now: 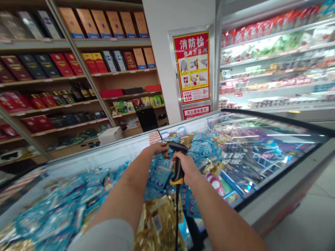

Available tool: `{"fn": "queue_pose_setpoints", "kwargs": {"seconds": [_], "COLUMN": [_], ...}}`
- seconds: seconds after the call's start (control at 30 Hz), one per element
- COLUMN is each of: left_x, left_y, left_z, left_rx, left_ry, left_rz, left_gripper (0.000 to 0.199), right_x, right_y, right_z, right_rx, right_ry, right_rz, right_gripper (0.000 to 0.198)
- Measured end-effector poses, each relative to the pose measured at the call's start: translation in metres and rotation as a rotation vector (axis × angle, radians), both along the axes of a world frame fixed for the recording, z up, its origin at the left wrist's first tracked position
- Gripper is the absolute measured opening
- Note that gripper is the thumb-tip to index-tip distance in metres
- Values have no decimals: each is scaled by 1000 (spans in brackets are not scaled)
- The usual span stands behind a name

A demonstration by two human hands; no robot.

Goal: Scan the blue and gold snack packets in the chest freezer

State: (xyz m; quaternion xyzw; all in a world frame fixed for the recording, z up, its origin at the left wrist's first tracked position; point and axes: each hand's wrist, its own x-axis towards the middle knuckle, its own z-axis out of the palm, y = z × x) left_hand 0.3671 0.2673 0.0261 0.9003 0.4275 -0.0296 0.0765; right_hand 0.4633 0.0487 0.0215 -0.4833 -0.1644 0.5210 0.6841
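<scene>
My right hand (187,165) is wrapped around the grip of a black and yellow barcode scanner (179,170). Its head points to the left, and a black cable hangs down from the grip. Just beyond the scanner's head, my left hand (158,148) has its fingers bent over a small brownish packet, partly hidden, and I cannot make out what it is. Both hands are over an open chest freezer full of blue packets (161,172). Nearer to me lies a pile of gold foil packets (157,223).
A sliding glass lid (246,153) covers the freezer's right part, over wire baskets. The freezer's white back edge (125,141) runs behind my hands. Shelves of boxes (99,24) stand at the left, a red fire-hydrant poster (192,66) at the middle, a lit refrigerated display (274,69) at the right.
</scene>
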Motion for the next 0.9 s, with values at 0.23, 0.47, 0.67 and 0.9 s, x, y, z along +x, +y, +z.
{"fn": "queue_pose_setpoints", "kwargs": {"seconds": [0.23, 0.47, 0.67, 0.9], "left_x": [-24, -54, -105, -172], "left_y": [-34, -85, -122, -207], "left_z": [4, 19, 34, -7], "left_rx": [-178, -280, -135, 235], "left_ry": [-102, -140, -351, -389], "left_rz": [-158, -39, 88, 64], "left_gripper": [50, 48, 66, 76], "right_x": [1, 6, 10, 4], "right_y": [-2, -4, -13, -15], "right_z": [3, -5, 0, 3], "right_rx": [24, 50, 97, 166], "right_ry": [55, 63, 97, 301], "right_rz": [26, 30, 74, 191], "right_gripper": [11, 9, 9, 10]}}
